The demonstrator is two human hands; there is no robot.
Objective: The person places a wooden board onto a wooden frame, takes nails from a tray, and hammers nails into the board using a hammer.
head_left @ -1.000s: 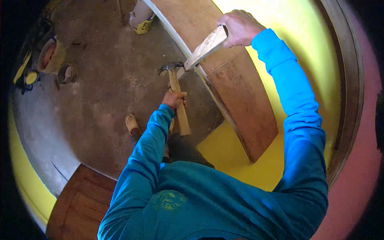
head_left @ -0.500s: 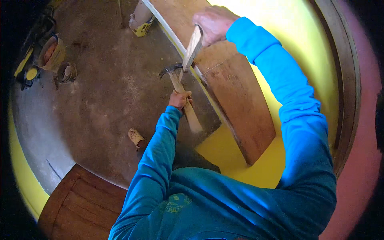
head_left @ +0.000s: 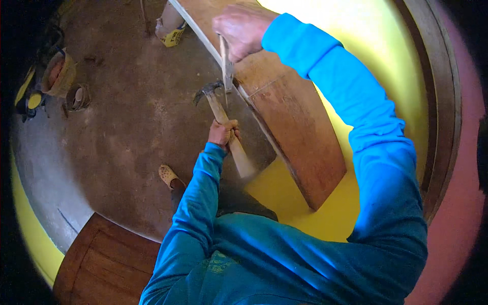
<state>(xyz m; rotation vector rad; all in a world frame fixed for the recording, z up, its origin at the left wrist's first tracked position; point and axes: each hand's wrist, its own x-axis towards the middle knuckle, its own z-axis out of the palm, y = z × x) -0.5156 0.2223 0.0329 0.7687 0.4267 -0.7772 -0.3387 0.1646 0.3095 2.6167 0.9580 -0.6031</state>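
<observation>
My left hand (head_left: pixel 222 132) is wrapped around the middle of the wooden handle of a claw hammer (head_left: pixel 217 109). The hammer's dark metal head points up and away from me. My right hand (head_left: pixel 244 30), fingers closed, grips a short strip of wood (head_left: pixel 226 65) from above. The strip hangs down close beside the hammer head; whether they touch I cannot tell. Just right of the strip runs the pale edge of a brown wooden panel (head_left: pixel 305 132), with my right hand above its far part.
A brown panelled wooden surface (head_left: pixel 109 259) is at the lower left. At the far left stand a bucket (head_left: pixel 61 73) and a smaller round container (head_left: pixel 78 96). A pale sack with a yellow base (head_left: pixel 172 35) sits at the back. Yellow wall (head_left: pixel 406 101) rises on the right.
My right hand has moved left with the wood strip, which now hangs more upright. The hammer and my left hand have shifted slightly left.
</observation>
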